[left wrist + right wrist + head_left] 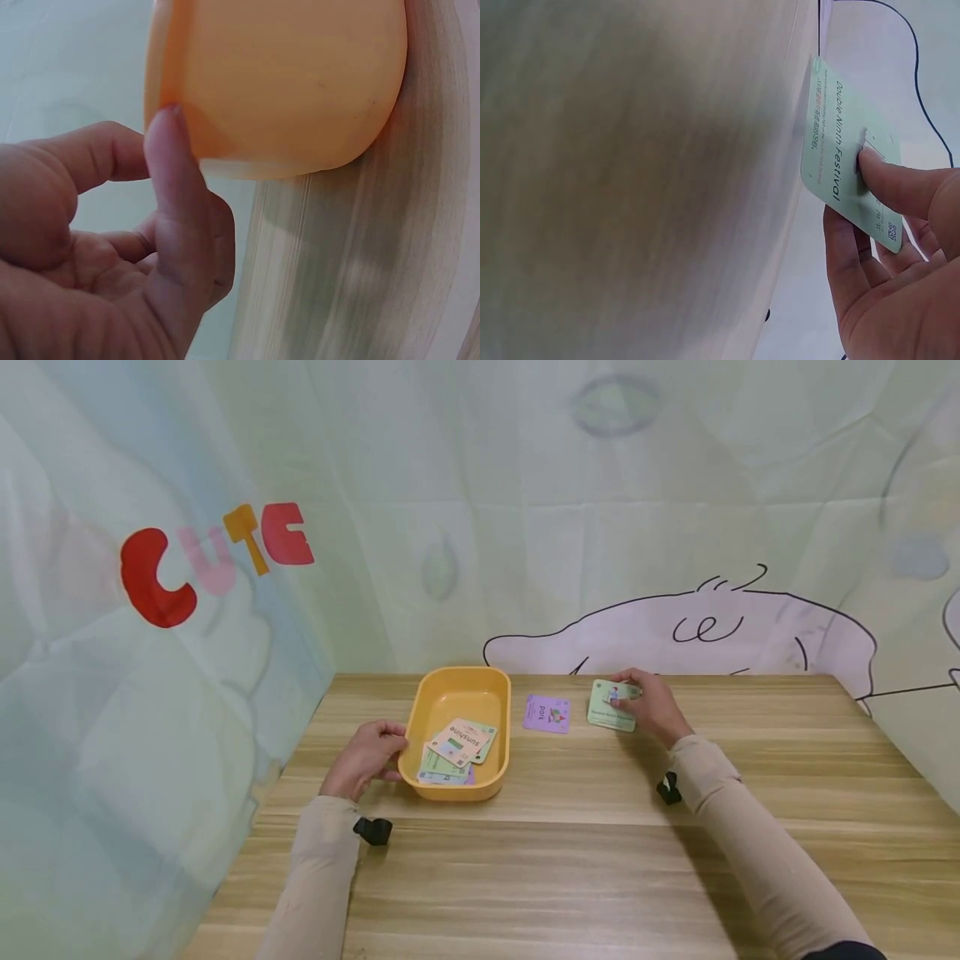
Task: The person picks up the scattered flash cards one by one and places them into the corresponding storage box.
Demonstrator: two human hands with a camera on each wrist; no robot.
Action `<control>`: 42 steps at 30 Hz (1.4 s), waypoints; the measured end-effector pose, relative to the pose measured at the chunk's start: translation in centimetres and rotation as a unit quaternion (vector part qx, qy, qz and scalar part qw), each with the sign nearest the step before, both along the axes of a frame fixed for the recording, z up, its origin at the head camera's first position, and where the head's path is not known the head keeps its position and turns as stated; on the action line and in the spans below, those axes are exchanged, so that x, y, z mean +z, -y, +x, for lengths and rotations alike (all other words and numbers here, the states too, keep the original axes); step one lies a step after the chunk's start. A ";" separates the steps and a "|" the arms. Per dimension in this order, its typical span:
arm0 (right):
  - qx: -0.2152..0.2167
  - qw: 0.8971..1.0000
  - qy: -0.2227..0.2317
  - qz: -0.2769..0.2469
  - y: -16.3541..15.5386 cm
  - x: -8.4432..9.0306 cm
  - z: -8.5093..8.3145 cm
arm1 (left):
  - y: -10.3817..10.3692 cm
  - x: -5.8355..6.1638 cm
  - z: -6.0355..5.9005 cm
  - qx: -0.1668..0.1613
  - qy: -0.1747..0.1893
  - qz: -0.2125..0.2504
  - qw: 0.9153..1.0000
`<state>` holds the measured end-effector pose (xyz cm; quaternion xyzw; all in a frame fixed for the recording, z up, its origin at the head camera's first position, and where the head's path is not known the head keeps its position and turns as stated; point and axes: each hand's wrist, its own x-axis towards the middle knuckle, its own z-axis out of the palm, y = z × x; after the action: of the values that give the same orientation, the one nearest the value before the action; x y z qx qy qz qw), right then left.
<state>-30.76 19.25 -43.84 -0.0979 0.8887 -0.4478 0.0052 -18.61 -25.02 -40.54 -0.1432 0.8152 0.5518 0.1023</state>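
Pinching a pale green card near the far edge of the tabletop, right hand in a narrow grip, thumb on the printed face and fingers curling beneath; "Double Ninth Festival" reading along the card in the right wrist view. Lying flat just beside it toward the left, not touching, a purple card. Resting at the near left side of a yellow tray, left hand with fingers loosely curled, holding nothing, thumb tip just meeting the tray wall in the left wrist view. Sitting in the tray toward its near end, a loose overlapping pile of cards, the top one reading "sunshine". Standing toward the far left part of the tabletop, the tray well apart from the right hand. Hanging behind and to the left, a cloth backdrop with red, pink and orange letters spelling "CUTE".
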 end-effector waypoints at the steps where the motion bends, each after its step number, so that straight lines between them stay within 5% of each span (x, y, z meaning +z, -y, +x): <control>1: 0.001 1.000 -0.001 0.000 0.0 0.0 0.0 | 0.0 0.0 0.0 -0.001 -0.001 0.000 1.000; 42: 0.017 1.000 0.013 0.013 1.0 1.3 2.6 | -0.2 0.2 0.2 0.008 -0.002 0.001 1.000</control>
<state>-28.11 18.29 -42.55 -0.1075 0.8926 -0.4371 0.0259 -18.41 -24.85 -40.35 -0.1483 0.8138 0.5535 0.0967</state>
